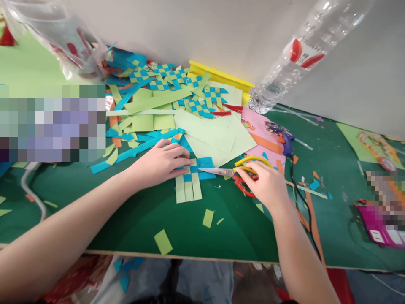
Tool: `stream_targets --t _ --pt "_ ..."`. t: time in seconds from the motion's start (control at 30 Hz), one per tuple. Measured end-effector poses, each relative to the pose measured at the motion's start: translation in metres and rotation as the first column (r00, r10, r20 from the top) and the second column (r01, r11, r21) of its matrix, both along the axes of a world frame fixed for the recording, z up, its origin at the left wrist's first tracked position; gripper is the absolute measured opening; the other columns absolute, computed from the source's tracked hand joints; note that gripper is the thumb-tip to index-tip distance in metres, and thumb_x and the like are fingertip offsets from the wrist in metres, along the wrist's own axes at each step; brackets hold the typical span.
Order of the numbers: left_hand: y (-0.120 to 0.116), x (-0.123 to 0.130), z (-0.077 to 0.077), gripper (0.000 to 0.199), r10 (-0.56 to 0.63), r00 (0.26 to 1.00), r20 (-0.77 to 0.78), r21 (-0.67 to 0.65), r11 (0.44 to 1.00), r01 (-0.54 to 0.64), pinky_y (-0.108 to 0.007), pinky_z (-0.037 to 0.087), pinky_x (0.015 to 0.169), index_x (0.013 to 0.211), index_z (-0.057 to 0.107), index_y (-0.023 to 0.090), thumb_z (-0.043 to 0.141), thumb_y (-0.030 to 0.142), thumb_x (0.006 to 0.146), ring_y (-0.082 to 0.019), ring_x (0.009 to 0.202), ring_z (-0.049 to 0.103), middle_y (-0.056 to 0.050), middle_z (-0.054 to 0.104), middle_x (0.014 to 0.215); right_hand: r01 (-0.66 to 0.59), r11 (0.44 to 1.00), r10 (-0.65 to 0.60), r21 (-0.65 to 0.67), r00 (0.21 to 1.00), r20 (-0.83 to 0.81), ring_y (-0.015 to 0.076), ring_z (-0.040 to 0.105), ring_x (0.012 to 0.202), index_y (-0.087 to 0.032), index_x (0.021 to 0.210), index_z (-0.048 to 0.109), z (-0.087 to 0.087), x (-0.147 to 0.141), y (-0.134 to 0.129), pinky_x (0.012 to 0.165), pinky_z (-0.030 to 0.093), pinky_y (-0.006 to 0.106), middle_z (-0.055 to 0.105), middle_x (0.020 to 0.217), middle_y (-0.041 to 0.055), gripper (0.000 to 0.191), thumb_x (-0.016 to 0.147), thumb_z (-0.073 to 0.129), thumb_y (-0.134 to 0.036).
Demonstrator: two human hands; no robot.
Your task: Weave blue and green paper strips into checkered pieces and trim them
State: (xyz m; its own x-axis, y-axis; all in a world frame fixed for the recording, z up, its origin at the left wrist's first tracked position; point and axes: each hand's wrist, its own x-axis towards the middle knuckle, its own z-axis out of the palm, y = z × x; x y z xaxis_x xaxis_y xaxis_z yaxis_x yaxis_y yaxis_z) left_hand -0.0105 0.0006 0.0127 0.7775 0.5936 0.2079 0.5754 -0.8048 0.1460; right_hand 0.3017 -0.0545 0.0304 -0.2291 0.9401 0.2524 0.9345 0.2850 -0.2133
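Observation:
My left hand (164, 162) is bent over the upper left part of a small woven paper piece (190, 179), holding it against the green table. Blue strips stick out of the weave to the right, and pale green strips hang down from it. The weave's left part is hidden under my fingers. My right hand (265, 181) grips scissors (221, 171) with yellow and red handles. Their blades look closed or nearly so, and the tip points left over the ends of the blue strips. Whether the blades touch the paper, I cannot tell.
Finished blue-and-green woven pieces (177, 78) and loose strips pile up behind. Pale green sheets (215, 131) lie before a yellow folded strip (221, 78). A plastic bottle (294, 59) stands back right, near a purple glue gun (286, 141) with a black cord. Paper scraps (163, 242) lie in front.

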Motion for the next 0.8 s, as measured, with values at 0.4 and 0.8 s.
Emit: stream_targets --t 0.4,0.8 --pt "0.000 0.000 0.000 0.031 -0.011 1.000 -0.018 0.032 0.999 0.011 -0.040 0.037 0.090 0.113 0.065 0.026 0.043 0.041 0.097 -0.021 0.100 0.060 -0.006 0.065 0.112 0.015 1.000 -0.015 -0.018 1.000 0.001 0.0192 0.068 0.081 -0.019 0.086 0.067 0.000 0.002 -0.001 0.068 0.049 0.030 0.073 0.091 0.0055 0.030 0.090 0.053 -0.046" --pt "-0.001 0.001 0.002 0.030 0.006 1.000 -0.011 0.006 1.000 -0.006 -0.040 0.037 0.092 0.114 0.065 0.027 0.045 0.039 0.096 -0.022 0.101 0.060 -0.006 0.066 0.112 0.098 0.994 -0.101 0.038 0.993 0.063 0.0172 0.066 0.068 -0.022 0.083 0.068 0.005 0.012 -0.001 0.057 0.042 0.028 0.073 0.082 0.0028 0.028 0.087 0.056 -0.048"
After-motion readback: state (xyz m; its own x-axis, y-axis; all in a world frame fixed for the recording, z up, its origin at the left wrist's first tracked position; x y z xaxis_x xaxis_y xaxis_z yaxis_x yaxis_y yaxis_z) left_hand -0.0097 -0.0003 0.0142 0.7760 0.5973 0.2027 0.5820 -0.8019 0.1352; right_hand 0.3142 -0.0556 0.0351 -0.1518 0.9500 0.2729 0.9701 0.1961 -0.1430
